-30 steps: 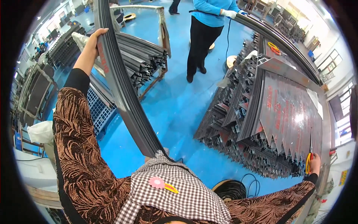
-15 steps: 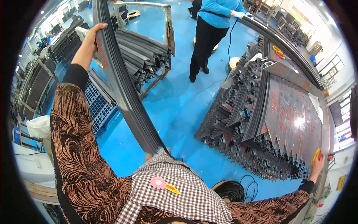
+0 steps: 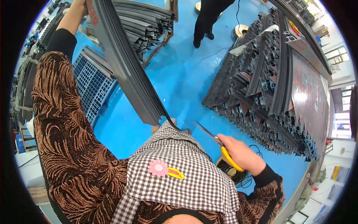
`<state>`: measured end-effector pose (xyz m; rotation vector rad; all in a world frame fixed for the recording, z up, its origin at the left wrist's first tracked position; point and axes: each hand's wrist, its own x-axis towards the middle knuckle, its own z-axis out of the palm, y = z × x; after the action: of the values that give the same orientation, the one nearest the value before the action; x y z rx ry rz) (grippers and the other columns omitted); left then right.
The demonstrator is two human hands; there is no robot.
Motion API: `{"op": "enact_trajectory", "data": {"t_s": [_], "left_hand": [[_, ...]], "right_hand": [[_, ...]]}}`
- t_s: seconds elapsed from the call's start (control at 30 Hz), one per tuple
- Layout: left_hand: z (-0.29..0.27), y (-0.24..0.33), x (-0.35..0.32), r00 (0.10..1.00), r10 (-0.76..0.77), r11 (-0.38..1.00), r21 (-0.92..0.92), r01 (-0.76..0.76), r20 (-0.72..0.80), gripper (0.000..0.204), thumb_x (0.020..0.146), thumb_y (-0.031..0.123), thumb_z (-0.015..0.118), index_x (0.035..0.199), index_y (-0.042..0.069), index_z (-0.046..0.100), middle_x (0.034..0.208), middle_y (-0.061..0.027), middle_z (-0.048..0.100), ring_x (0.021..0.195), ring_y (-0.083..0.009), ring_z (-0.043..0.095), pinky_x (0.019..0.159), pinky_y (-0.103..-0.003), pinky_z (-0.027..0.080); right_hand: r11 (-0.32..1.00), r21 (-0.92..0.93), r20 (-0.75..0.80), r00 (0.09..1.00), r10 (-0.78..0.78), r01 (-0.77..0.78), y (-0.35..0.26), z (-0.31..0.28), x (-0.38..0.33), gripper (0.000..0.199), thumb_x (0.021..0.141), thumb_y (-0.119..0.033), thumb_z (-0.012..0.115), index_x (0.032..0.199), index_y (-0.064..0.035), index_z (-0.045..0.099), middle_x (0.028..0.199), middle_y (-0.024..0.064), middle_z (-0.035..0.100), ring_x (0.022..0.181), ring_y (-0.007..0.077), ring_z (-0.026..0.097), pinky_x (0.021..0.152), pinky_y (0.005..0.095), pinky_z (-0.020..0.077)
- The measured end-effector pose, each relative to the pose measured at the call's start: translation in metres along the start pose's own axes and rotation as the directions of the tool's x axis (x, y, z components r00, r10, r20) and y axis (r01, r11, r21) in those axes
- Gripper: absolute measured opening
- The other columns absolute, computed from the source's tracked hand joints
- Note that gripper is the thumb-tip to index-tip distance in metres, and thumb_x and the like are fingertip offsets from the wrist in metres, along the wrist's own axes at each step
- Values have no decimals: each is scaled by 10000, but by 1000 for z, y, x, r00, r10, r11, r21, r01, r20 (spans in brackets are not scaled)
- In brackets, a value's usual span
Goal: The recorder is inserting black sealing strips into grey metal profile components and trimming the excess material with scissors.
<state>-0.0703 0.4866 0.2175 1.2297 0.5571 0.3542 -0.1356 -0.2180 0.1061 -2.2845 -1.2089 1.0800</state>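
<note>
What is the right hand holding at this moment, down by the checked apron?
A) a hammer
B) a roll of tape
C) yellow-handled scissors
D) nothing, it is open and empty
C: the right hand is closed around the yellow-handled scissors, whose blades point toward the lower end of the long dark metal profile that the left hand holds up high.
</note>
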Motion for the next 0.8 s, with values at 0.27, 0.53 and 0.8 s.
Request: {"op": "enact_trajectory", "data": {"t_s": [0.27, 0.53, 0.8], "left_hand": [[-49, -23, 11, 941, 324, 944, 105, -314, -100, 632, 691, 250, 650, 1195, -13, 373, 863, -196, 609, 669, -295, 592, 645, -469, 473], [-30, -40, -13, 870, 463, 883, 167, -438, -169, 463, 703, 221, 638, 1052, -53, 506, 872, -195, 606, 667, -297, 579, 632, -424, 470], [7, -37, -60, 987, -3, 995, -97, 19, 163, 476, 713, 253, 630, 1080, -26, 509, 895, -194, 602, 696, -304, 574, 651, -444, 461]], "right_hand": [[975, -160, 158, 979, -130, 156, -16, 16, 76, 362, 852, -133, 521, 1189, -48, 419, 942, 171, 574, 750, 341, 550, 661, 401, 440], [967, -98, 173, 960, -218, 237, -23, 37, 102, 343, 858, -136, 521, 1176, -56, 420, 914, 157, 600, 742, 334, 576, 646, 408, 446], [962, -102, 177, 956, -233, 253, -20, 40, 104, 325, 837, -112, 541, 1145, -58, 451, 730, 144, 620, 616, 345, 579, 585, 403, 449]]}}
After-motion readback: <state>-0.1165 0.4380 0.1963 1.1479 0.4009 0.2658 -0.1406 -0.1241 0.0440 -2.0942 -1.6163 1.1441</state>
